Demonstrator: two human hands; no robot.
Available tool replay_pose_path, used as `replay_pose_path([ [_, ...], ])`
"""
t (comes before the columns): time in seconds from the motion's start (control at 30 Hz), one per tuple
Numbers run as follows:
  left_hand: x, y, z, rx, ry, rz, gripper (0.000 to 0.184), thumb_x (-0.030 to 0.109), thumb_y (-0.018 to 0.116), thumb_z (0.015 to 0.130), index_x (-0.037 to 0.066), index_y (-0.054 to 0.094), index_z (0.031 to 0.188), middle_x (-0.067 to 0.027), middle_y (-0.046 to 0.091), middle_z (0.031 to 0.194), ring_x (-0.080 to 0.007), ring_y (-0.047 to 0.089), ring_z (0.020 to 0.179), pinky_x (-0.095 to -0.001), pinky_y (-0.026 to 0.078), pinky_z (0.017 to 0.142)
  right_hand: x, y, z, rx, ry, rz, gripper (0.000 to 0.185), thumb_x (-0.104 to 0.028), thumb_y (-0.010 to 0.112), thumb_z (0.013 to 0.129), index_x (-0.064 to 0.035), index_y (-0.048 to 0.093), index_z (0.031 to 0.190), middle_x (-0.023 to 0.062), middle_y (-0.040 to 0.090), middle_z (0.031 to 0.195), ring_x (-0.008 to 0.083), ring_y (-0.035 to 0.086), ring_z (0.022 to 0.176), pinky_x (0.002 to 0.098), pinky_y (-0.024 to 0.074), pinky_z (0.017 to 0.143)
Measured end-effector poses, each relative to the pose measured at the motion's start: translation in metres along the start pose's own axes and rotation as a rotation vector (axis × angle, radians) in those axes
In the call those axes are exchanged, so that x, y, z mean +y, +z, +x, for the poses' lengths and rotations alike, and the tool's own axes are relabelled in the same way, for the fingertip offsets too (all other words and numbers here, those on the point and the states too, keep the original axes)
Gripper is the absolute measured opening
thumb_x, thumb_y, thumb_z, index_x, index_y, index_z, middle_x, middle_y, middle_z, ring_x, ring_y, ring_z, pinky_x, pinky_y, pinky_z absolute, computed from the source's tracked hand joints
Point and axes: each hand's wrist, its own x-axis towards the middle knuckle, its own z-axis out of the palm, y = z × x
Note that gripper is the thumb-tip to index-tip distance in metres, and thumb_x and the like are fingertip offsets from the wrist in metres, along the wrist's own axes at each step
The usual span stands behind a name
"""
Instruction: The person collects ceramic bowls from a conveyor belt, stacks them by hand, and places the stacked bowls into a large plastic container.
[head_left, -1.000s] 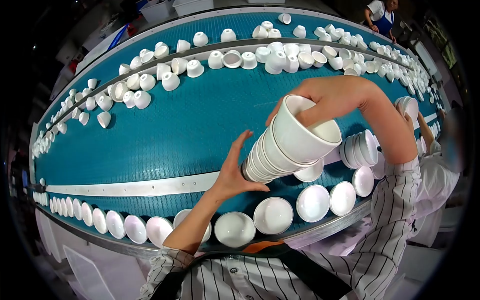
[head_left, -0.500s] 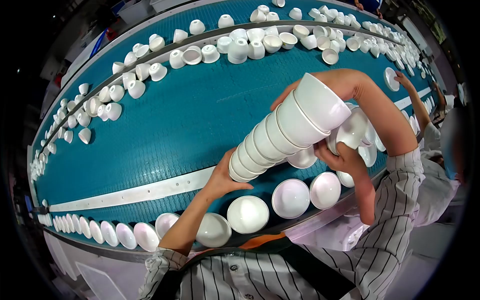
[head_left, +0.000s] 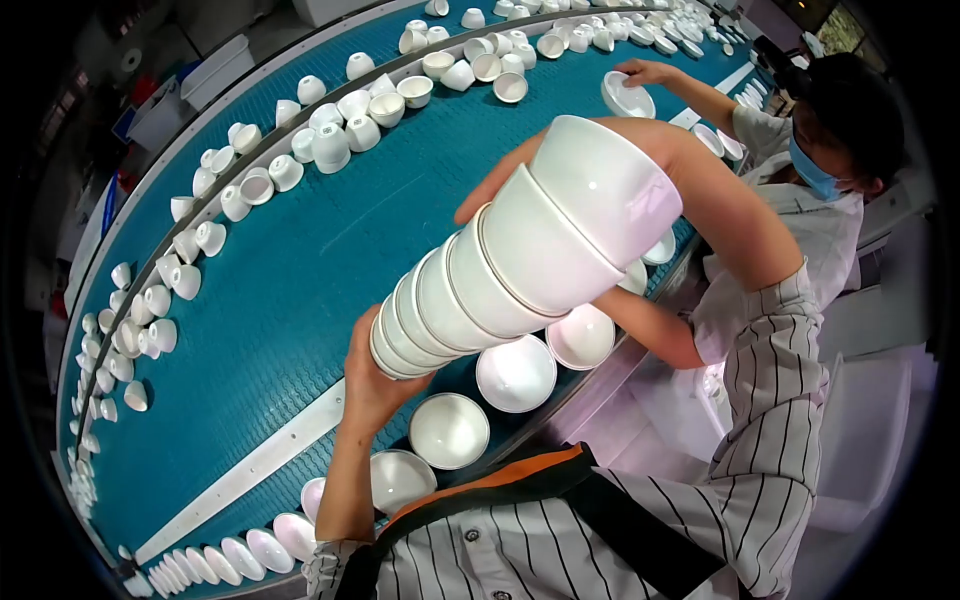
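Note:
A long stack of nested white bowls is held tilted over the blue belt, its small end at lower left and its widest bowl at upper right. My left hand grips the small end. Around the far side of the wide end reaches my right hand; most of its fingers are hidden behind the stack. Below the stack, white bowls stand in a row along the belt's near edge.
Many small white cups lie along the rail across the belt. A metal strip divides the near side. On the right, a co-worker holds a white bowl over the belt. White bins stand at upper left.
The stack has tipped its wide end upward and moved left in view. The head view has turned right, showing more of the co-worker. The bowl in the co-worker's raised hand appears closer.

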Motion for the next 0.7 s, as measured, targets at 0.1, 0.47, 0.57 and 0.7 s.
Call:
replay_pose_path([
  [0.1, 0.05, -0.012, -0.007, -0.08, -0.012, 0.065, 0.079, 0.009, 0.084, 0.051, 0.005, 0.048, 0.121, -0.0151, 0.053, 0.117, -0.0334, 0.054, 0.108, -0.0389, 0.044, 0.092, -0.05, -0.009, -0.047, -0.004, -0.244, 0.09, 0.06, -0.018, 0.077, 0.072, 0.0008, 0.054, 0.124, 0.0136, 0.062, 0.114, 0.0177, 0.062, 0.102, 0.0311, 0.0499, 0.088],
  [0.47, 0.116, 0.099, -0.054, -0.753, -0.064, -0.052, 0.07, 0.023, 0.085, 0.054, 0.002, 0.054, 0.113, -0.0189, 0.058, 0.11, -0.0364, 0.055, 0.103, -0.0431, 0.043, 0.09, -0.062, 0.116, -0.284, 0.607, 0.504, 0.607, 0.037, -0.012, 0.055, 0.089, 0.0034, 0.055, 0.123, 0.0127, 0.06, 0.118, 0.0166, 0.059, 0.104, 0.0263, 0.0458, 0.089],
  [0.57, 0.131, 0.134, -0.042, -0.9, -0.013, -0.163, 0.066, 0.017, 0.083, 0.054, 0.002, 0.054, 0.111, -0.0181, 0.059, 0.108, -0.0365, 0.056, 0.101, -0.0431, 0.044, 0.088, -0.077, 0.139, -0.317, 0.969, 0.601, 0.683, 0.032, -0.008, 0.062, 0.082, 0.0068, 0.061, 0.11, 0.0124, 0.066, 0.101, 0.0154, 0.065, 0.086, 0.0266, 0.0518, 0.076],
  [0.7, 0.156, 0.184, -0.023, -1.014, 0.175, -0.128, 0.063, 0.013, 0.08, 0.051, 0.003, 0.054, 0.108, -0.0182, 0.058, 0.107, -0.0375, 0.054, 0.101, -0.0439, 0.043, 0.089, -0.086, 0.155, -0.376, 1.132, 0.743, 0.721, 0.031, -0.006, 0.06, 0.082, 0.0063, 0.06, 0.111, 0.012, 0.066, 0.099, 0.0151, 0.065, 0.083, 0.0263, 0.0528, 0.074],
])
